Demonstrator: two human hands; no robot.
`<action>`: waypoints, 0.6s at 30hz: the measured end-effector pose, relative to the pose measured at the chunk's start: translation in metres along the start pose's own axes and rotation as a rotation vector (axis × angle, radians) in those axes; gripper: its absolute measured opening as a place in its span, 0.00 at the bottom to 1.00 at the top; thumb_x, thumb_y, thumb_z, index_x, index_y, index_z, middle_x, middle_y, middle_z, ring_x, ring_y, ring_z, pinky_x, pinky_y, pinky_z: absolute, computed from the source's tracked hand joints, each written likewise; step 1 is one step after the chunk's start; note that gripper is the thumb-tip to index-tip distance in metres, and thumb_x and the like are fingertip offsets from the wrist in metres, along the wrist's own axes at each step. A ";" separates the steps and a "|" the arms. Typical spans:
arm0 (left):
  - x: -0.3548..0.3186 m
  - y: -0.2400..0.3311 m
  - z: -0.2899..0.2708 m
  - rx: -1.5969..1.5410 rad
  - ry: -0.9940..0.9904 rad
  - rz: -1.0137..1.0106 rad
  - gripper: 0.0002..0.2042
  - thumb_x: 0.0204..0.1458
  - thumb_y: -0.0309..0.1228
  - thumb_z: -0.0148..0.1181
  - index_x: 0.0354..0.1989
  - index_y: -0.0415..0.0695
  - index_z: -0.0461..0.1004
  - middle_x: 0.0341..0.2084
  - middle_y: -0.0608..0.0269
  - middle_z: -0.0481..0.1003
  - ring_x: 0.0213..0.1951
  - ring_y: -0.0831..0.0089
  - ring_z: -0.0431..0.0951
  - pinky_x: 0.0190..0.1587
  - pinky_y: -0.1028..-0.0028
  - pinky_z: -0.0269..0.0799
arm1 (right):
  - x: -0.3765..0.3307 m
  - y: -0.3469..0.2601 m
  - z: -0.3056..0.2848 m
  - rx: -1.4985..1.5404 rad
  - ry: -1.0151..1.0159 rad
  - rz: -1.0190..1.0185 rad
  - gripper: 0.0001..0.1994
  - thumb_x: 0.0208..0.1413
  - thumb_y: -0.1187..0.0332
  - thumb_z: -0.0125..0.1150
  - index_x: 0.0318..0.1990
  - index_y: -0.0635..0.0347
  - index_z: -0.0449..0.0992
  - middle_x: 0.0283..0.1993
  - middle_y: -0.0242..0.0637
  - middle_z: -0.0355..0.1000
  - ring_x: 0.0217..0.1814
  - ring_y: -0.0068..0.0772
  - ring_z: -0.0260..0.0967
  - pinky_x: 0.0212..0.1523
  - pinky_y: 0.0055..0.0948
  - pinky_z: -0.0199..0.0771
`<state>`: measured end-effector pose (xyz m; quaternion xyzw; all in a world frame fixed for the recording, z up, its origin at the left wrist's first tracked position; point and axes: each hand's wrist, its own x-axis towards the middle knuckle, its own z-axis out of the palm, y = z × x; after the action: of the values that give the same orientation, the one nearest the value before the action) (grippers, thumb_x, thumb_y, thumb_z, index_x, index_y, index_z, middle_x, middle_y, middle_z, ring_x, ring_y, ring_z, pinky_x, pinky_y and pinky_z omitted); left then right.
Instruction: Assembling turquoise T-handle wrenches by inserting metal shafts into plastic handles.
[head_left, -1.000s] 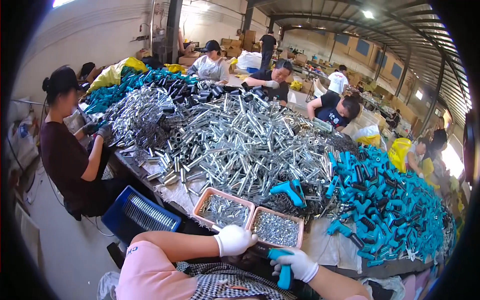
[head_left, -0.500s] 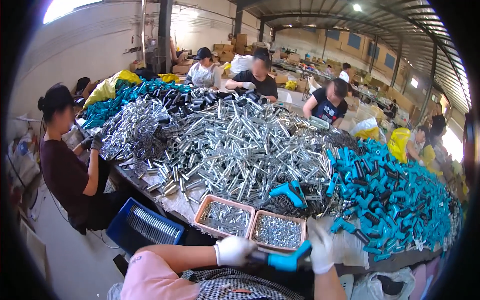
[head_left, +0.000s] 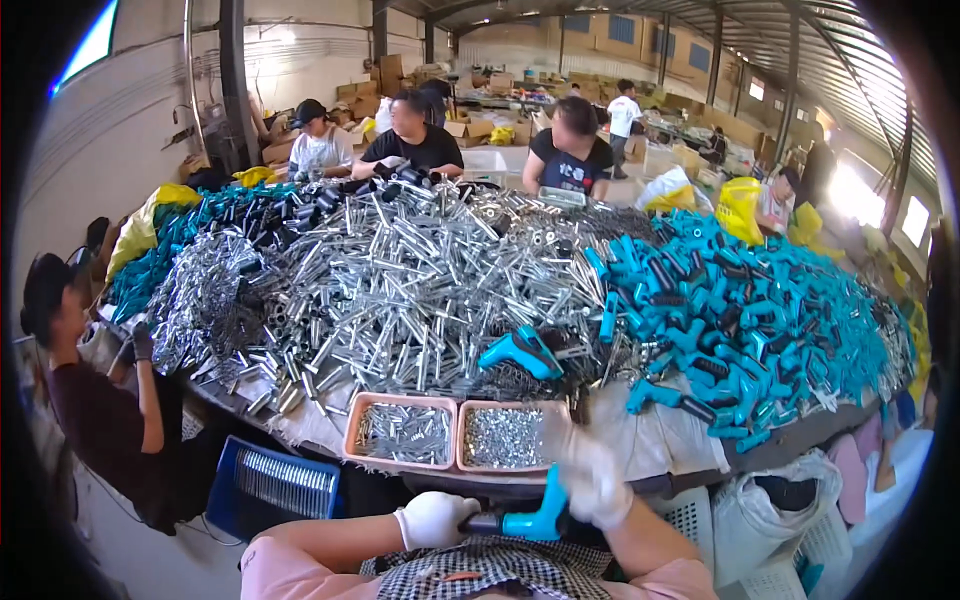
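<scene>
My left hand (head_left: 432, 520), in a white glove, is closed around the black end of a teal gun-shaped tool body (head_left: 537, 520), held low in front of my checked apron. Beside the tool's teal upper end is my right hand (head_left: 597, 488), also white-gloved and smeared by motion; whether its fingers grip anything cannot be made out. Just ahead are two pink trays: the left tray (head_left: 349, 430) has slim metal pins, the right tray (head_left: 463, 468) small shiny metal parts. Another teal tool body (head_left: 522, 353) lies beyond them against the metal heap.
A large heap of metal rods (head_left: 420, 270) covers the table's middle, with a pile of teal tool bodies (head_left: 720, 330) on the right. A blue crate (head_left: 225, 490) stands at lower left. Several people sit around the table, one person (head_left: 100, 400) close on my left.
The view has swung to the right. My right hand has lifted from beside the tool's teal end and blurs above it. My left hand keeps its grip on the black end.
</scene>
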<state>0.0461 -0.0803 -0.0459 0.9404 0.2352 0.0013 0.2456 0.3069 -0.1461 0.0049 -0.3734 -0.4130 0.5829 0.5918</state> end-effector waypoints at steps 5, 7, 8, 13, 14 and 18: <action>0.013 -0.016 -0.010 -0.209 0.303 -0.259 0.14 0.47 0.42 0.64 0.34 0.46 0.79 0.25 0.52 0.78 0.30 0.53 0.81 0.35 0.59 0.77 | -0.009 -0.026 0.019 -0.950 -0.313 -0.679 0.22 0.55 0.75 0.52 0.59 0.67 0.71 0.65 0.51 0.66 0.73 0.44 0.58 0.70 0.37 0.56; 0.008 0.004 0.003 0.003 -0.024 0.022 0.14 0.46 0.40 0.63 0.36 0.45 0.75 0.25 0.52 0.78 0.31 0.52 0.80 0.37 0.58 0.76 | -0.002 -0.005 -0.011 -0.784 -0.217 -0.543 0.20 0.59 0.74 0.48 0.59 0.68 0.71 0.63 0.50 0.67 0.68 0.42 0.62 0.67 0.35 0.60; 0.008 0.007 0.007 -0.062 -0.024 0.052 0.15 0.45 0.40 0.64 0.39 0.46 0.74 0.25 0.52 0.77 0.31 0.50 0.80 0.37 0.58 0.76 | 0.001 0.005 -0.029 -0.620 -0.121 -0.412 0.19 0.63 0.73 0.44 0.59 0.68 0.71 0.62 0.48 0.69 0.64 0.40 0.66 0.65 0.33 0.63; 0.010 -0.019 -0.012 -0.178 0.274 -0.257 0.13 0.46 0.39 0.64 0.39 0.47 0.78 0.26 0.49 0.79 0.29 0.53 0.81 0.35 0.59 0.77 | -0.004 -0.024 0.016 -0.956 -0.437 -0.728 0.21 0.53 0.74 0.49 0.56 0.66 0.74 0.64 0.48 0.68 0.71 0.44 0.58 0.72 0.40 0.50; 0.010 -0.010 -0.004 -0.104 0.156 -0.028 0.13 0.46 0.38 0.63 0.38 0.47 0.76 0.24 0.50 0.78 0.28 0.50 0.80 0.35 0.57 0.76 | 0.000 -0.031 0.015 -0.912 -0.523 -0.776 0.23 0.51 0.71 0.52 0.57 0.65 0.74 0.63 0.51 0.67 0.72 0.48 0.58 0.72 0.41 0.49; 0.018 0.005 -0.020 -0.183 0.245 -0.100 0.14 0.43 0.38 0.65 0.34 0.41 0.74 0.23 0.47 0.77 0.27 0.48 0.79 0.31 0.55 0.75 | 0.020 0.000 -0.050 -0.413 0.024 0.035 0.20 0.65 0.68 0.44 0.56 0.73 0.72 0.62 0.50 0.69 0.66 0.38 0.65 0.69 0.35 0.58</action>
<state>0.0622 -0.0670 -0.0278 0.8940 0.3087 0.1253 0.2996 0.3530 -0.1239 -0.0132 -0.5009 -0.5101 0.4914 0.4974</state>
